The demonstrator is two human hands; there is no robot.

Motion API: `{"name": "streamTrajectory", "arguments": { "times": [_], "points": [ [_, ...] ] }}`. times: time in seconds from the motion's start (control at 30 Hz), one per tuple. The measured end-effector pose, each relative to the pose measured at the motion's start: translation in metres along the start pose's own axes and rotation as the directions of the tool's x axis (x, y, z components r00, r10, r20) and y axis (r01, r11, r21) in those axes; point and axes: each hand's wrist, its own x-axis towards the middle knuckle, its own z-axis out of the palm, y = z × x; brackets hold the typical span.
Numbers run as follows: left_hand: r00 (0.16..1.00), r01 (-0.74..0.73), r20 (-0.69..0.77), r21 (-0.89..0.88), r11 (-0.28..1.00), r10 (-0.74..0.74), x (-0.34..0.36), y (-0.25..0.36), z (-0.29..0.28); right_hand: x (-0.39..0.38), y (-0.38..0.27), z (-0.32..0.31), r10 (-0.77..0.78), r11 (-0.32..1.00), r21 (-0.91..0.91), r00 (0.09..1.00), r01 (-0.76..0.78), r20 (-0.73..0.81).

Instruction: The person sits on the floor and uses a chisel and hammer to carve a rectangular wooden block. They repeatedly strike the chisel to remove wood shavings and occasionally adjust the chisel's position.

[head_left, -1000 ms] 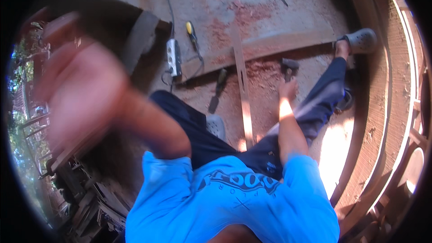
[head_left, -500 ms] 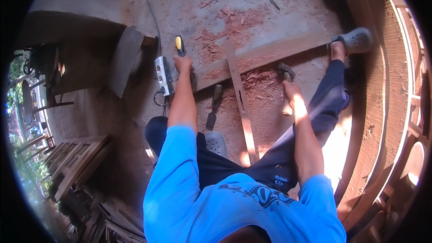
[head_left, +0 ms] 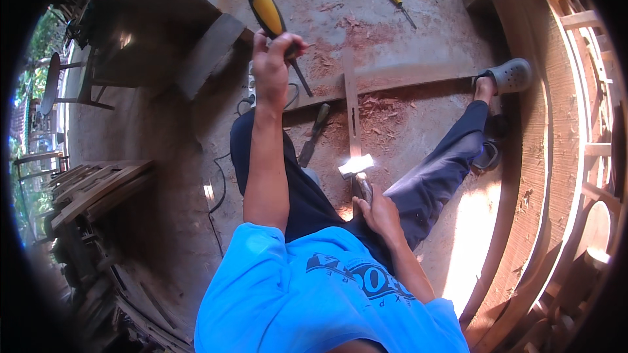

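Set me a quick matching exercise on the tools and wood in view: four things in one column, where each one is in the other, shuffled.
Things:
1. Hammer
2. Yellow-handled screwdriver
3. Yellow-and-black-handled tool
4. Slotted wooden strip

Places:
A. Crossing the long plank
B. Raised in the left hand
C. Gripped by the right hand
D. Lying on the floor, beyond the plank from the person

Pairs: 1-C, 2-D, 3-B, 4-A
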Motion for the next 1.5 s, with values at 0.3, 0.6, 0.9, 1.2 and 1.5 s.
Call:
{"name": "streamTrajectory", "arguments": {
  "times": [0.3,0.6,0.9,1.2,1.5],
  "points": [
    [0.938,0.170,0.276,0.162,0.972,-0.210,-0.053,-0.046,0.023,-0.002,0.023,0.028,-0.032,0.999,-0.040,0.999,0.031,-0.028],
    [0.874,0.342,0.338,0.080,0.936,-0.348,-0.067,-0.090,0.034,-0.002,0.024,0.032,-0.010,1.000,-0.029,0.999,0.009,-0.034],
    [0.877,0.343,0.316,0.116,0.932,-0.362,-0.066,-0.101,0.022,-0.002,0.014,0.029,0.011,0.997,-0.074,1.000,-0.013,-0.026],
    [0.877,0.353,0.309,0.105,0.930,-0.368,-0.064,-0.102,0.021,-0.001,0.010,0.024,0.027,0.996,-0.079,1.000,-0.027,-0.001],
    [0.906,0.190,0.363,0.108,0.976,-0.217,-0.062,-0.098,0.030,0.020,0.022,-0.016,-0.003,0.963,-0.265,0.986,0.047,0.166]
  ]
}}
